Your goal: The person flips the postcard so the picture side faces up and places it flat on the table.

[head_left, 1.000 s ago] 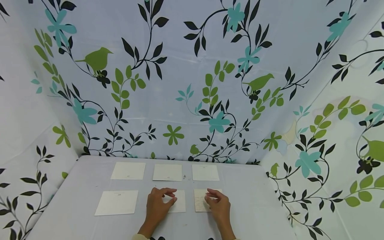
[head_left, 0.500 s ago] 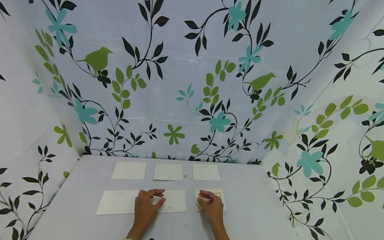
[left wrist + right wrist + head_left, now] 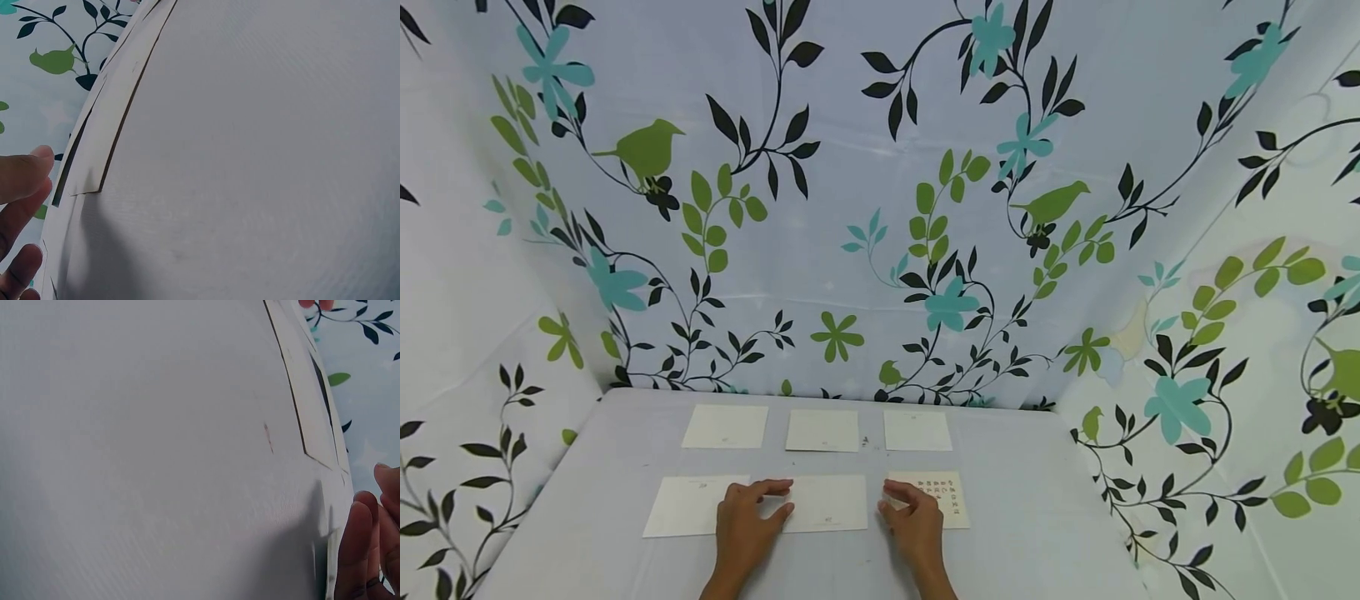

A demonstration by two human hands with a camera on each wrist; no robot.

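Six flat, cream, four-sided cards [image 3: 725, 427] are laid in two rows on the white tabletop [image 3: 1037, 492], with gaps between, likely so each can be seen and reached alone. At the left end of the plain middle card in the near row [image 3: 831, 504], the left hand [image 3: 747, 525] is held with thumb and finger apart, nothing pinched. The right hand [image 3: 916, 525] is held by the left side of the near right card with small dark marks [image 3: 954, 497]; its fingers are bent, with a gap, a shape suited to thin edges. Whether either card is touched cannot be told.
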